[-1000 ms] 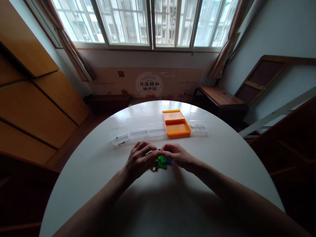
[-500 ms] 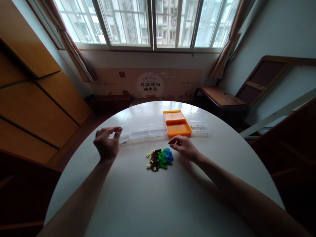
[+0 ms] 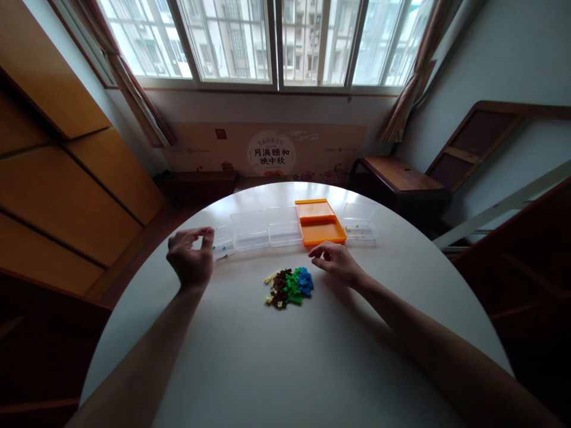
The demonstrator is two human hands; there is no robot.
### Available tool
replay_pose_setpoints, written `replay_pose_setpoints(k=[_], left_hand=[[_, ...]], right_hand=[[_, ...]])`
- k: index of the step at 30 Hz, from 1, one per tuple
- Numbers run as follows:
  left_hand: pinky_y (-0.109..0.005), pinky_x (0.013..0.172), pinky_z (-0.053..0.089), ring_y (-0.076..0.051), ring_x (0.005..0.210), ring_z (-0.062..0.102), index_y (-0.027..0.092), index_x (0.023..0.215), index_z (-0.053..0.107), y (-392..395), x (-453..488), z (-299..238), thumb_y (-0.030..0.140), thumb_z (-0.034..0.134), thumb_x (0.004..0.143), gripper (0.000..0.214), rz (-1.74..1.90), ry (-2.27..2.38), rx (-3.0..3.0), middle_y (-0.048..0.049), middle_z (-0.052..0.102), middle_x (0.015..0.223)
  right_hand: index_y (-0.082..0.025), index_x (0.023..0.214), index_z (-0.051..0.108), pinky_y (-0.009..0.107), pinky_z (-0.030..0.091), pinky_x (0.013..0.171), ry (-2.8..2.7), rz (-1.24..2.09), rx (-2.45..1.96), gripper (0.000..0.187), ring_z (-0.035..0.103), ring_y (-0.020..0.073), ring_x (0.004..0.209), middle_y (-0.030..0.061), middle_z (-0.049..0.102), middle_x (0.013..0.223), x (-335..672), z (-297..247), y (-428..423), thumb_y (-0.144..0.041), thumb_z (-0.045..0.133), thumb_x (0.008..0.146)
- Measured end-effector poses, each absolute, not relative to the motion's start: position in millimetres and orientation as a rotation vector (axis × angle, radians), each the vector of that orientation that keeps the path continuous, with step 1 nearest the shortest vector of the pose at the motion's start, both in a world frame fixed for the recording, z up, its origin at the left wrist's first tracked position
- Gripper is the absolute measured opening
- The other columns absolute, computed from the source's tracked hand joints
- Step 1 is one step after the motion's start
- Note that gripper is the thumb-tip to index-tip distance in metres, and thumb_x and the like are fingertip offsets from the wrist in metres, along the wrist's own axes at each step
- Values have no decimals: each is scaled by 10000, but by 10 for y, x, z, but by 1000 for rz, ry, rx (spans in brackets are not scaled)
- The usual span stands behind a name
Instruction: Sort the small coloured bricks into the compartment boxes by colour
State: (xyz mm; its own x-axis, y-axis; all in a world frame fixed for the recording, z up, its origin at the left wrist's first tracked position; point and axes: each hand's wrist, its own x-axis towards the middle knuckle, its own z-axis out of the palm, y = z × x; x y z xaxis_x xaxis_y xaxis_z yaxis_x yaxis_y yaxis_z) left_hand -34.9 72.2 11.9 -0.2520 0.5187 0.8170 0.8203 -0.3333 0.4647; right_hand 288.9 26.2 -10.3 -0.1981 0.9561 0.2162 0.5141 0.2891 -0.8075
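My left hand [image 3: 191, 257] is above the left side of the table, thumb and forefinger tips closed together with no piece visible between them. Beside those fingertips lies a clear plastic box [image 3: 223, 252] with small blue pieces [image 3: 225, 248] in it. My right hand [image 3: 336, 264] hovers to the right of a pile of tiny building bricks, fingers loosely curled and slightly apart, holding nothing that shows. In that pile, blue bricks [image 3: 305, 281] are nearest this hand, then green bricks [image 3: 293, 286], dark brown bricks [image 3: 281, 288] and cream bricks [image 3: 269, 279].
More open clear boxes [image 3: 252, 241] stand in a row across the white round table [image 3: 276, 362]. An open orange box [image 3: 343, 236] comes after them, then a clear box [image 3: 372, 233] with several yellow bits. A wooden chair [image 3: 401, 175] stands beyond the table.
A blue piece has left my left fingertips, and blue pieces now show in the leftmost clear box. That hand has drawn slightly left. My right hand has shifted a little right.
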Motion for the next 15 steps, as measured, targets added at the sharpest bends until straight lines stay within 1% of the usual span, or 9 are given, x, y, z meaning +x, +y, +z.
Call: replay_pose_setpoints(k=[4,6,12,15], left_hand=[[-348,796,460,-197,838,582,188,847,703,643,-242,142,332,623,852,165,-1523,-1413,-1895,-51,675,842],[-356,814,458,-196,831,582,193,855,699,600,-177,155,317,626,850,144,-1488,-1318,-1970,-51,672,847],[-343,789,460,-192,821,570,212,851,682,512,-37,177,286,640,836,86,-1382,-1141,-2126,-34,655,822],[-338,776,453,-188,807,561,219,849,673,486,-1,188,267,646,832,57,-1354,-1084,-2156,-29,654,818]], right_hand=[[-169,905,721,262,439,649,-1947,749,-1313,183,512,114,653,35,652,826,2890,-105,241,-138,633,747],[-173,905,728,268,443,675,-1998,737,-1315,206,524,117,668,35,642,831,2884,-111,224,-106,624,740],[-217,1002,729,275,455,731,-2112,688,-1245,288,588,142,769,53,647,944,2837,-121,171,-84,597,783],[-211,969,736,277,457,751,-2130,622,-1253,254,604,156,807,55,650,924,2809,-110,148,-81,595,802]])
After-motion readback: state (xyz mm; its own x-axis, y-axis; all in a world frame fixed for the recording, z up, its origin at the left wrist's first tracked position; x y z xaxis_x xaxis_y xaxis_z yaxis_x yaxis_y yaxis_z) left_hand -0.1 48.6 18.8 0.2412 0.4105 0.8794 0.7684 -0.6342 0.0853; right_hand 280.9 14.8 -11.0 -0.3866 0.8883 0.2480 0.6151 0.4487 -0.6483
